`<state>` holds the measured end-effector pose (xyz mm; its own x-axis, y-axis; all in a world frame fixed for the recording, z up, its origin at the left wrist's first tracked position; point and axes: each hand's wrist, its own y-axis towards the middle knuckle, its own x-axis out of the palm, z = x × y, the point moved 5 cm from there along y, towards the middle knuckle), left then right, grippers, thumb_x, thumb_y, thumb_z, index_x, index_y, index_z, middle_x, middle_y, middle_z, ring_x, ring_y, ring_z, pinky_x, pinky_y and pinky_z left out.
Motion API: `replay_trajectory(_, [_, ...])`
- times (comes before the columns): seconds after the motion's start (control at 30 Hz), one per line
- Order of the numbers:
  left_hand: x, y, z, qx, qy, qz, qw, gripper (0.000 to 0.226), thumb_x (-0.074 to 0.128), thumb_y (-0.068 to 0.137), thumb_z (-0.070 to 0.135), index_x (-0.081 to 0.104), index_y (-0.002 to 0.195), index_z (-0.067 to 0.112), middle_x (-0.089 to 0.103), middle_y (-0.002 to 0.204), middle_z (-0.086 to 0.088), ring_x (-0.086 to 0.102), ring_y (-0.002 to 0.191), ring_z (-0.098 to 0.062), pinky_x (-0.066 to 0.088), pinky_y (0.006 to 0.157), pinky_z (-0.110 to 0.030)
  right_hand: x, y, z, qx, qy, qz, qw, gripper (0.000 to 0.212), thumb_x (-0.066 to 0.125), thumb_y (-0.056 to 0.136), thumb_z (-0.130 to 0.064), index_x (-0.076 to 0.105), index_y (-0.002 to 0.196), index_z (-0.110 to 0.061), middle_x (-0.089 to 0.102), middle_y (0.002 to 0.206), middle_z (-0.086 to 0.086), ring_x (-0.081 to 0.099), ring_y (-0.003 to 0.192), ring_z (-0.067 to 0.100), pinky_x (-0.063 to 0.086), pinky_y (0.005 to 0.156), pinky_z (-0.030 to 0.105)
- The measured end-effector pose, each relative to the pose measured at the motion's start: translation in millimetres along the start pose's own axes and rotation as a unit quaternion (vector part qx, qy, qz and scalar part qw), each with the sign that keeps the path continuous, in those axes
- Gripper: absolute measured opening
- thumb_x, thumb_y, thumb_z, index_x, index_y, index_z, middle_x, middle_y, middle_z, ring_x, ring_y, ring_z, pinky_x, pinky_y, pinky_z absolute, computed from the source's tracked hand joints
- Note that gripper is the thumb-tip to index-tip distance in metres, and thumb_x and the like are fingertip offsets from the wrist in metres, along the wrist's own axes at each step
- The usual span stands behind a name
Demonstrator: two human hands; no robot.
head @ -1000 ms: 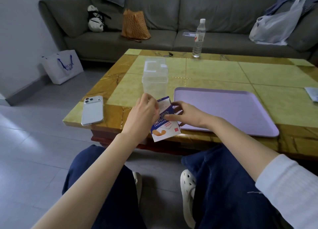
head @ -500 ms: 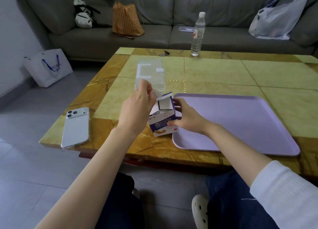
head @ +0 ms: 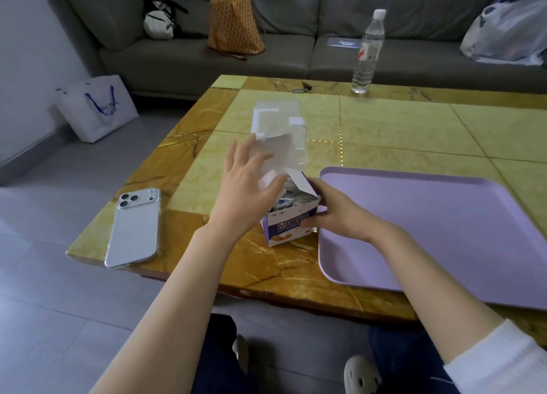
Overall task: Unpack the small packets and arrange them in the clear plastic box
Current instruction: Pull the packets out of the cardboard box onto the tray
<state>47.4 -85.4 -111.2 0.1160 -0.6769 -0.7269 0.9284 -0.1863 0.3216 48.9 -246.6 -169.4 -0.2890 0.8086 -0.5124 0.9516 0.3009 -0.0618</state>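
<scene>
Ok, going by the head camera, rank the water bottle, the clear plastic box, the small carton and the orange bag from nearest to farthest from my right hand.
1. Small carton: in the grip of the right hand, at the near side of the table.
2. Clear plastic box: just behind the carton, to the left.
3. Water bottle: at the table's far edge.
4. Orange bag: on the sofa beyond the table.

One head-worn wide-angle view looks forward and down across the table (head: 393,127) toward the sofa (head: 183,65). The near table edge lies close, just beyond the legs (head: 402,361).
</scene>
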Motion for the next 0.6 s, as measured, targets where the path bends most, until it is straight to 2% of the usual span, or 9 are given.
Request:
replay_trajectory(0.07, [5.7, -3.2, -10.6, -0.046, 0.035, -0.054, 0.997, 0.057, 0.054, 0.087, 0.049, 0.041, 0.136, 0.024, 0.006, 0.157, 0.004, -0.008, 0.143, -0.017, 0.011, 0.114, -0.042, 1.4, -1.9, -5.1, -0.001, 0.010, -0.015, 1.000, 0.082, 0.075, 0.077, -0.021, 0.026, 0.144, -0.022, 0.049, 0.131, -0.009, 0.054, 0.112, 0.007, 0.049, 0.094, 0.028])
replay_trajectory(0.13, [10.1, -6.6, -17.0, -0.075, 0.033, -0.085, 0.993, 0.066, 0.051, 0.085, 0.058, 0.036, 0.140, 0.025, 0.006, 0.157, 0.000, -0.003, 0.143, -0.018, 0.015, 0.113, -0.044, 0.9, -4.8, -12.9, 0.004, 0.031, -0.004, 1.000, 0.085, 0.070, 0.073, -0.043, 0.026, 0.143, -0.024, 0.046, 0.132, -0.011, 0.049, 0.118, 0.004, 0.047, 0.096, 0.028])
replay_trajectory(0.17, [11.4, -7.5, -18.1, -0.077, 0.032, -0.090, 0.992, 0.069, 0.050, 0.084, 0.060, 0.034, 0.141, 0.025, 0.011, 0.156, -0.001, 0.004, 0.142, -0.019, 0.019, 0.111, -0.043, -1.3, -5.4, -17.2, -0.001, 0.032, 0.024, 0.999, 0.082, 0.067, 0.072, -0.046, 0.028, 0.142, -0.024, 0.045, 0.132, -0.011, 0.047, 0.119, 0.004, 0.047, 0.095, 0.027])
replay_trajectory(0.27, [9.1, -9.3, -13.8, -0.059, 0.036, -0.064, 0.996, 0.070, 0.056, 0.081, 0.058, 0.035, 0.139, 0.024, 0.027, 0.148, 0.001, 0.027, 0.132, -0.020, 0.032, 0.099, -0.034, -7.6, -9.3, -30.7, -0.043, -0.025, 0.118, 0.992, 0.070, 0.067, 0.076, -0.044, 0.038, 0.135, -0.021, 0.047, 0.130, -0.008, 0.047, 0.114, 0.002, 0.046, 0.092, 0.023])
replay_trajectory(0.37, [2.2, -12.5, -8.0, -0.063, -0.014, -0.037, 0.997, 0.055, 0.057, 0.085, 0.047, 0.042, 0.133, 0.024, 0.042, 0.136, 0.006, 0.044, 0.116, -0.011, 0.040, 0.086, -0.026, -15.7, -13.1, -36.6, -0.074, -0.019, 0.194, 0.978, 0.046, 0.064, 0.085, -0.031, 0.049, 0.125, -0.015, 0.057, 0.112, -0.009, 0.056, 0.094, -0.003, 0.050, 0.080, 0.015])
replay_trajectory(0.4, [-0.4, -13.9, -6.8, -0.072, -0.039, -0.028, 0.996, 0.048, 0.054, 0.089, 0.043, 0.043, 0.131, 0.024, 0.046, 0.131, 0.007, 0.049, 0.111, -0.009, 0.044, 0.081, -0.025, -20.5, -15.0, -36.7, -0.076, -0.010, 0.225, 0.971, 0.038, 0.063, 0.087, -0.026, 0.051, 0.122, -0.014, 0.057, 0.105, -0.011, 0.058, 0.089, -0.003, 0.051, 0.078, 0.016])
replay_trajectory(0.47, [-6.8, -16.8, -4.1, -0.096, -0.090, 0.003, 0.991, 0.036, 0.045, 0.095, 0.033, 0.043, 0.129, 0.022, 0.051, 0.119, 0.009, 0.054, 0.096, -0.007, 0.045, 0.068, -0.020, -29.1, -17.0, -30.6, -0.062, 0.017, 0.274, 0.960, 0.031, 0.060, 0.090, -0.019, 0.050, 0.119, -0.013, 0.057, 0.100, -0.007, 0.063, 0.084, 0.009, 0.053, 0.079, 0.028])
replay_trajectory(0.53, [-11.7, -19.1, -4.8, -0.134, -0.136, 0.046, 0.981, 0.031, 0.039, 0.098, 0.024, 0.041, 0.128, 0.017, 0.054, 0.102, 0.009, 0.054, 0.079, -0.003, 0.047, 0.059, -0.024, -32.1, -17.4, -23.1, -0.043, 0.033, 0.294, 0.954, 0.033, 0.060, 0.090, -0.016, 0.046, 0.120, -0.012, 0.059, 0.100, -0.002, 0.065, 0.080, 0.019, 0.054, 0.077, 0.032])
replay_trajectory(0.6, [-13.9, -20.6, -7.9, -0.161, -0.150, 0.080, 0.972, 0.030, 0.039, 0.097, 0.014, 0.036, 0.127, 0.015, 0.050, 0.088, 0.009, 0.050, 0.071, -0.006, 0.050, 0.061, -0.035, -31.5, -17.0, -19.1, -0.042, 0.004, 0.306, 0.951, 0.035, 0.061, 0.088, -0.013, 0.046, 0.120, -0.010, 0.059, 0.104, 0.001, 0.060, 0.082, 0.016, 0.050, 0.073, 0.015])
